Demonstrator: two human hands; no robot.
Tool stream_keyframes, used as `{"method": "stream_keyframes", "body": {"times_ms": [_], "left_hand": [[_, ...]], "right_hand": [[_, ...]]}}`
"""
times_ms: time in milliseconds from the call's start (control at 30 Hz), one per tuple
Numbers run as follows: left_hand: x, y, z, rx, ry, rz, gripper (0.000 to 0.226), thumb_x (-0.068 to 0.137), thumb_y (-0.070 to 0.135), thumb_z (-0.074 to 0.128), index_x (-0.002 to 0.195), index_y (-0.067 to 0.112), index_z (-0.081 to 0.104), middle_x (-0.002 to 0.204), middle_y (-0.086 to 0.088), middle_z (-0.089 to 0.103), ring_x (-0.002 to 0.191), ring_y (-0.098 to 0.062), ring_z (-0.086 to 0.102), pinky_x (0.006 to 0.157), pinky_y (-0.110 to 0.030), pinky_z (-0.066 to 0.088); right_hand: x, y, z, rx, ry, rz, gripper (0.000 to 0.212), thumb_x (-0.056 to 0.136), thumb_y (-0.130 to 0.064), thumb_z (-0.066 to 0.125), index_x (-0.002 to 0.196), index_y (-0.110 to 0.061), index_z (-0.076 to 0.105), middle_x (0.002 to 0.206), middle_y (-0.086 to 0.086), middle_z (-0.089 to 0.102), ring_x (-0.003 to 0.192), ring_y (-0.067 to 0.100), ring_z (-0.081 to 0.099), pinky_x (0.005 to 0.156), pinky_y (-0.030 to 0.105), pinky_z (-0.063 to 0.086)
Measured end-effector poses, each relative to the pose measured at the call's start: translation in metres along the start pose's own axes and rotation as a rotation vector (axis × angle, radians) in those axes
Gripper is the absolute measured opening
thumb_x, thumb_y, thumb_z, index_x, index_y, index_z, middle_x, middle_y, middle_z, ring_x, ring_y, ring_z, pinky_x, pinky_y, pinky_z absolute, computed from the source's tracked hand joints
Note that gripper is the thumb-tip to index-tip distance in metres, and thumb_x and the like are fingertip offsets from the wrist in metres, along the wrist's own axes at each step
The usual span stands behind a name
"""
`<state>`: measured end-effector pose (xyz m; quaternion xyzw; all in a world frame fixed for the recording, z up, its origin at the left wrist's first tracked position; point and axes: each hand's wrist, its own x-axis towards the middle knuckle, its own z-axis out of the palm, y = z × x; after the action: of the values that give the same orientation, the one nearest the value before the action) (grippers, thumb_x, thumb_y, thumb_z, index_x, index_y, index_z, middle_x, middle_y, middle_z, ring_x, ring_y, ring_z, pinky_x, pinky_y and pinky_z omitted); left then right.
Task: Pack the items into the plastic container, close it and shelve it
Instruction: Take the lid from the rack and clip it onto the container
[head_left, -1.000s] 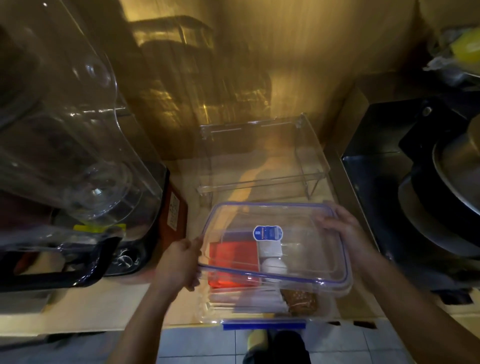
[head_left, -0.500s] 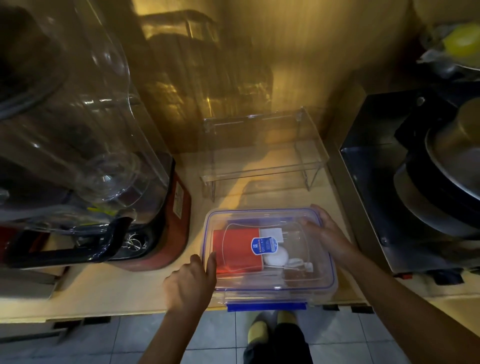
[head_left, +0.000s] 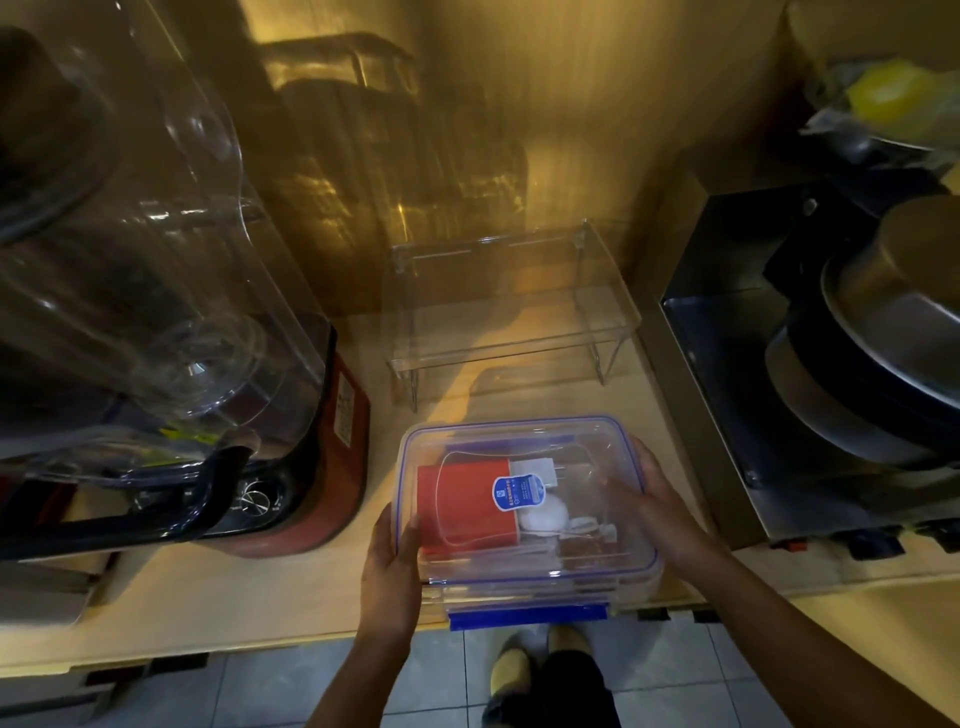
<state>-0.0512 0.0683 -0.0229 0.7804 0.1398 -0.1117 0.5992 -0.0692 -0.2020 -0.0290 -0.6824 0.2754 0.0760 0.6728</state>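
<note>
The clear plastic container (head_left: 613, 571) sits at the counter's front edge with its blue-rimmed lid (head_left: 587, 447) lying flat on top. Through the lid I see a red box (head_left: 457, 509), a white round item (head_left: 545, 517), a white plug (head_left: 540, 467) and small brown pieces (head_left: 587, 548). A blue latch (head_left: 527, 616) hangs at the front side. My left hand (head_left: 389, 566) grips the container's left edge, thumb on the lid. My right hand (head_left: 649, 499) holds the right edge, fingers lying over the lid.
A clear acrylic shelf riser (head_left: 519, 332) stands behind the container by the wall. A blender with a red base (head_left: 322, 467) and clear cover fills the left. A steel appliance (head_left: 737, 395) with stacked pans (head_left: 883, 322) is on the right. Tiled floor and my feet are below.
The lid, held tilted above the container a second ago, has come down flat onto it. Both hands have settled onto the left and right edges.
</note>
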Motion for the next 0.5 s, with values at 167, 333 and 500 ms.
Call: {"method": "stream_keyframes", "body": {"times_ms": [167, 333, 500], "left_hand": [[0.017, 0.011, 0.009, -0.114, -0.009, 0.018, 0.014, 0.094, 0.028, 0.05, 0.104, 0.035, 0.056, 0.099, 0.007, 0.067, 0.082, 0.0, 0.066, 0.064, -0.013, 0.05], [0.045, 0.035, 0.024, -0.075, -0.029, -0.035, 0.012, 0.097, 0.028, 0.046, 0.108, 0.029, 0.05, 0.089, 0.011, 0.061, 0.078, 0.002, 0.058, 0.054, -0.01, 0.043], [0.057, 0.043, 0.026, -0.078, -0.08, -0.132, 0.011, 0.097, 0.031, 0.045, 0.108, 0.028, 0.048, 0.084, 0.011, 0.06, 0.072, 0.0, 0.058, 0.05, -0.015, 0.043]], "right_hand": [[0.016, -0.014, -0.003, -0.034, 0.015, 0.014, 0.057, 0.086, -0.021, 0.063, 0.134, -0.036, 0.037, 0.108, -0.005, 0.061, 0.09, 0.009, 0.063, 0.062, 0.022, 0.052], [0.038, -0.035, -0.006, -0.082, 0.029, -0.02, 0.053, 0.084, -0.029, 0.066, 0.132, -0.026, 0.045, 0.119, 0.01, 0.064, 0.102, 0.029, 0.065, 0.091, 0.053, 0.053], [0.043, -0.043, 0.0, -0.14, 0.108, 0.02, 0.051, 0.084, -0.036, 0.063, 0.13, -0.022, 0.047, 0.118, 0.013, 0.063, 0.099, 0.032, 0.065, 0.091, 0.055, 0.052]]}}
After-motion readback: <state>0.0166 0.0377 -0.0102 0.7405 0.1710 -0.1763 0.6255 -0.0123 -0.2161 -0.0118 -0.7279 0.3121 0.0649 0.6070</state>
